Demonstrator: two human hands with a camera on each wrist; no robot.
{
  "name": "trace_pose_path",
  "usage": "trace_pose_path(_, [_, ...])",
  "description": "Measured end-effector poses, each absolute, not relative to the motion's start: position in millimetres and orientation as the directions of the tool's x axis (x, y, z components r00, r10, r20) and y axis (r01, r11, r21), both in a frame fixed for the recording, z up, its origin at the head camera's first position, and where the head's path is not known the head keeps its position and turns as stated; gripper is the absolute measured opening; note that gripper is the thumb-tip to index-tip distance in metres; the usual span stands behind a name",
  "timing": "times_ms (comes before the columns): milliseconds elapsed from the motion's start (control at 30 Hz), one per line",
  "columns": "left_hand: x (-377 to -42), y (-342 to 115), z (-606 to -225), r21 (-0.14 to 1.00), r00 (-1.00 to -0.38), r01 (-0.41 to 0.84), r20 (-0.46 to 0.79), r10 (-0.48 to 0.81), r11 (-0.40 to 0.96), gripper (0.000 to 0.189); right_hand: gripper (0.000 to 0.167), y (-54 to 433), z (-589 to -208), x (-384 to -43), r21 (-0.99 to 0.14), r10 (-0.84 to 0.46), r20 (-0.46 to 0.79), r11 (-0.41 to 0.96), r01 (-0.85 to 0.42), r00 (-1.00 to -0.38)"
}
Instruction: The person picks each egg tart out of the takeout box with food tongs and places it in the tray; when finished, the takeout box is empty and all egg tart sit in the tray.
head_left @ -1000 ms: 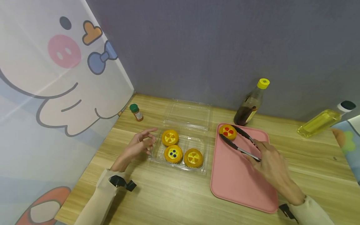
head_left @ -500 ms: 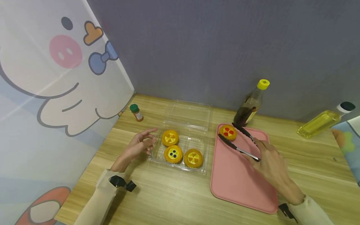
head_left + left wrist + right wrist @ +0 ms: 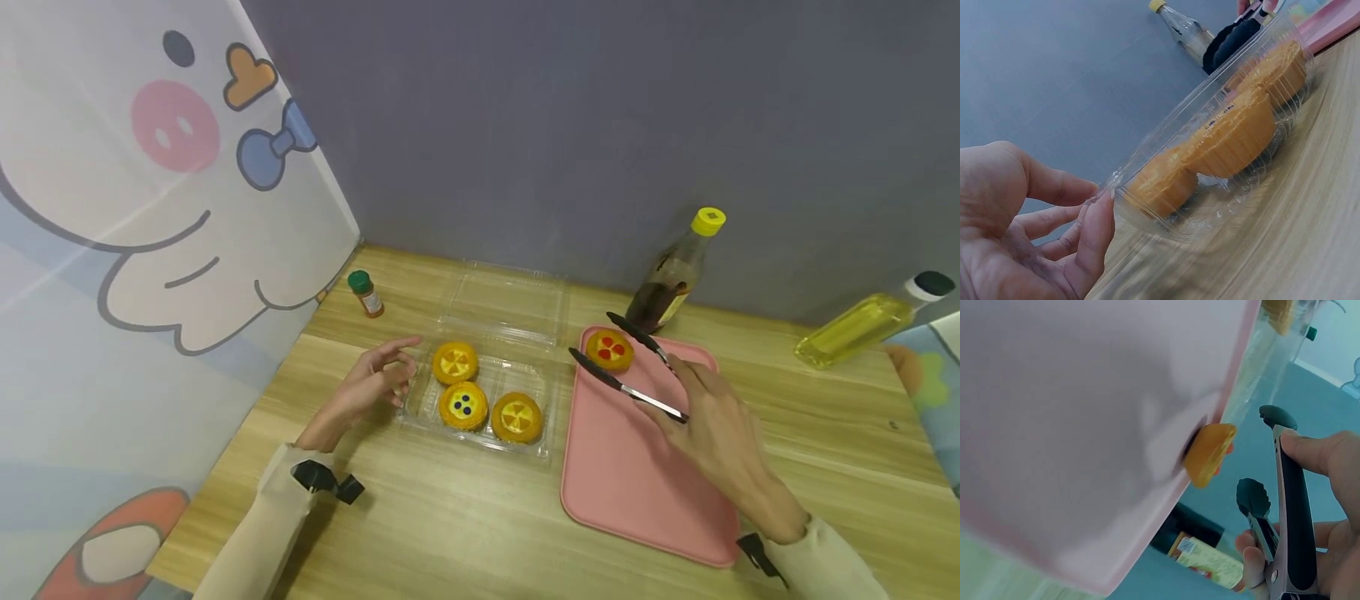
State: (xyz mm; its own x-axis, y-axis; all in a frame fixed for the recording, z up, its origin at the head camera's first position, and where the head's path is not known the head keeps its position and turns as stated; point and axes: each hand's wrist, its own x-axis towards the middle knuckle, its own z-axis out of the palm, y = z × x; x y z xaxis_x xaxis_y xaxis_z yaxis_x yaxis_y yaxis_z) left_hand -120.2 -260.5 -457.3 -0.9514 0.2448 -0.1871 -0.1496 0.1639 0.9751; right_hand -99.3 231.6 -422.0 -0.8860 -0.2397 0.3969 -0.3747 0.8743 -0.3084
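Observation:
My left hand (image 3: 371, 385) pinches the left rim of a clear plastic clamshell box (image 3: 1216, 219) between thumb and finger. Inside sit an egg tart with blue dots (image 3: 462, 407) and two with orange wedges, one at the back left (image 3: 455, 363) and one at the right (image 3: 517, 417). In my right hand (image 3: 720, 425) is a pair of metal tongs (image 3: 1297, 519) with black tips. The tongs are spread, their tips on either side of a tart with red spots (image 3: 610, 351) and apart from it. That tart lies at the far left corner of the pink tray (image 3: 637, 483).
The box's lid (image 3: 504, 304) lies folded back towards the wall. Behind the tray stands a dark sauce bottle (image 3: 663, 283) with a yellow cap. A yellow oil bottle (image 3: 855, 329) is at the right, and a green-capped spice jar (image 3: 367, 294) at the back left.
The tongs have spread wider, from close around the red-spotted tart to apart from it. The tart stays on the tray. My left hand keeps its place at the box.

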Motion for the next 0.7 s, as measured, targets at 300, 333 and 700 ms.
trace_pose_path(300, [-125.0,-260.1,-453.8,0.975,-0.955,-0.141,-0.18,0.236,0.171,0.055,0.083,210.0,-408.5,-97.5,-0.312,-0.352,0.394,0.817,-0.484,-0.849])
trace_pose_path(333, [-124.9,-260.3,-453.7,0.976,-0.955,-0.14,-0.178,0.236,0.169,0.055,0.084,207.5,-407.2,-97.0,-0.315,-0.367,0.389,0.809,-0.496,-0.845])
trace_pose_path(700, [-122.1,-261.7,-457.7,0.976,-0.954,-0.142,-0.179,0.24,0.166,0.056,0.085,180.7,-393.3,-97.3,-0.276,-0.524,0.25,0.767,-0.579,-0.814])
